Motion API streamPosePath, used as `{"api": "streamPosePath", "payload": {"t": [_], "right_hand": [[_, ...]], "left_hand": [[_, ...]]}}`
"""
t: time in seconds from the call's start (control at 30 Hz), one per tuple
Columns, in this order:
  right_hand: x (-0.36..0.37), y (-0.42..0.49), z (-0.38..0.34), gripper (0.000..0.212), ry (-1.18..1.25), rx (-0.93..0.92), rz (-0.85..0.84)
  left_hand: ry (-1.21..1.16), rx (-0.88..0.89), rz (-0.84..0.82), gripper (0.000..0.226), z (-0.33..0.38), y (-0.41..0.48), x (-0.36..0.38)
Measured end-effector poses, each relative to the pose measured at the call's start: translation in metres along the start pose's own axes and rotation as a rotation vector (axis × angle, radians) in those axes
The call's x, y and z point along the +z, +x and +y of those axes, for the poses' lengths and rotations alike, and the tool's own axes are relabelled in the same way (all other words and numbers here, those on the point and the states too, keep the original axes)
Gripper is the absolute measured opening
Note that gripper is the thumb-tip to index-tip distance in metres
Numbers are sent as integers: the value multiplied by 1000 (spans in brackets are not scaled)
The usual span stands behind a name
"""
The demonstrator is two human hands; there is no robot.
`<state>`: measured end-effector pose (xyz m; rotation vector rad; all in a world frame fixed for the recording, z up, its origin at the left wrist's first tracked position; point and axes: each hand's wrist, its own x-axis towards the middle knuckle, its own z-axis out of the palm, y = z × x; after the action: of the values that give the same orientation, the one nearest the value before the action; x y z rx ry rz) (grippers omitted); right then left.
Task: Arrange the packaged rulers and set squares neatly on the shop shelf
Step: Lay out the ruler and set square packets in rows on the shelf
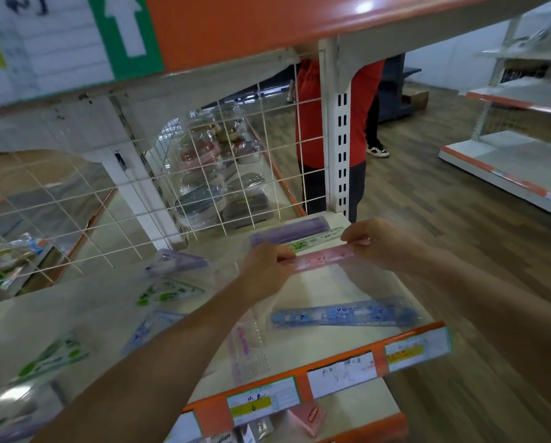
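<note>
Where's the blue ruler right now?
In the head view, the blue ruler lies on the right side of the shelf, just behind its orange front edge and in front of the pink ruler.

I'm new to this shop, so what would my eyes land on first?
Probably the pink ruler, held mid-picture by the left hand and right hand, one at each end. In front of it a blue ruler lies on the shelf, and a person in a red shirt stands behind the wire grid.

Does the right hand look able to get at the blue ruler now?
Likely yes: the blue ruler lies exposed on the shelf near the right hand, though that hand pinches the pink ruler.
</note>
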<state>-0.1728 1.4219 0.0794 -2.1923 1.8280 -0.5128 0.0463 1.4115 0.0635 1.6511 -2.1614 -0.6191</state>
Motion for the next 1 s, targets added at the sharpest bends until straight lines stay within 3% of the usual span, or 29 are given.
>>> {"api": "streamPosePath", "payload": {"t": [0.13,0.3,0.5,0.6,0.8,1.0], "right_hand": [[-5,-4,8,17,-42,-29,-4],[-11,5,17,18,-124,-163,-82],[-4,22,36,14,19,-238,-94],[-2,25,42,17,47,-295,-82],[0,28,56,11,302,-186,-134],[-5,33,56,13,312,-113,-226]], "left_hand": [[50,0,-2,21,3,-4,0],[216,-217,10,41,-3,-5,-19],[152,-326,84,13,3,-9,-6],[120,-292,134,26,0,-11,-2],[184,-311,120,25,-1,-14,-1],[178,-299,18,21,11,-14,-21]]}}
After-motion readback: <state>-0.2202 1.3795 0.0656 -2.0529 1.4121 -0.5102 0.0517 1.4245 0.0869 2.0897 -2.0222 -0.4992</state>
